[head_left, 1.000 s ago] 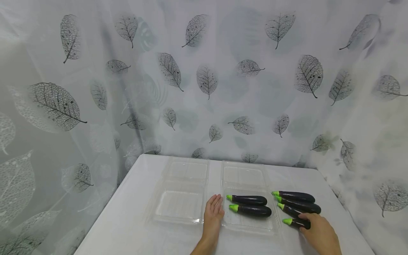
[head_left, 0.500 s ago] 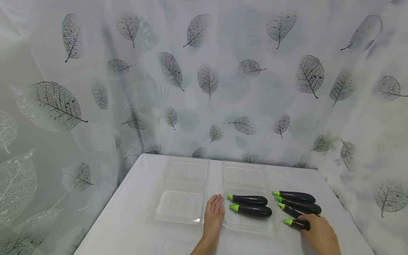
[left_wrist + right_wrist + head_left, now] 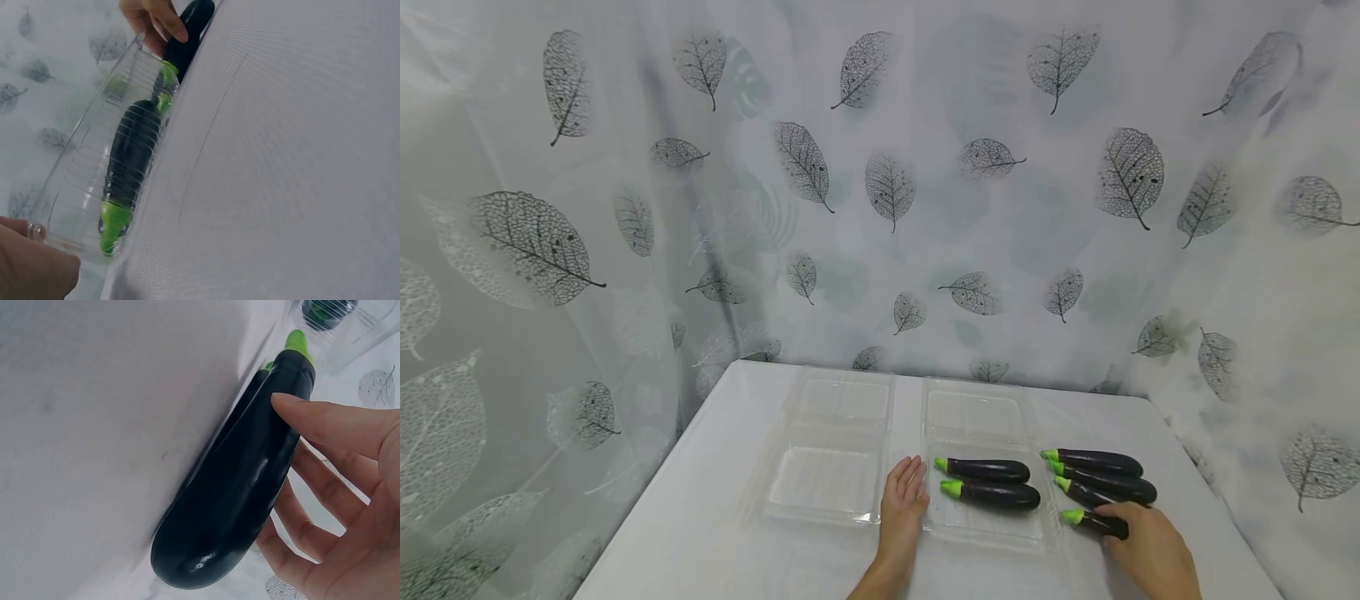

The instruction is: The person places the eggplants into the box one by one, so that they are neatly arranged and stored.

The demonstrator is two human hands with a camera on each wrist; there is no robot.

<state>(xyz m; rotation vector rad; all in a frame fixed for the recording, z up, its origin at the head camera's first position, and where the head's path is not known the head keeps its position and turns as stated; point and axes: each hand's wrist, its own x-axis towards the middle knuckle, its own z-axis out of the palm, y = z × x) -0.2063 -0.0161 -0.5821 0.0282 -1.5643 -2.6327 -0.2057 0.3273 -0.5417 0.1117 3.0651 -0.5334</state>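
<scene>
My right hand [image 3: 1150,546] holds the nearest eggplant [image 3: 1099,523] of the group on the right. In the right wrist view the thumb lies on this dark, glossy eggplant [image 3: 231,475] near its green cap, with the fingers along its other side. My left hand [image 3: 901,504] rests at the left rim of the right clear plastic container [image 3: 985,533], fingers extended. Two eggplants lie side by side in that container, the nearer eggplant [image 3: 998,496] being the larger in view. In the left wrist view, the left hand [image 3: 37,265] is at the container's corner.
Three more eggplants, among them a long eggplant [image 3: 1093,461], lie on the white table [image 3: 700,517] beyond the right hand. A second clear container [image 3: 823,483] stands open on the left. A leaf-patterned curtain [image 3: 880,250] encloses the table's back and sides.
The held eggplant and my right hand have shifted very slightly left and away from me, with its green tip lifting a little. My left hand and the containers stay in place.
</scene>
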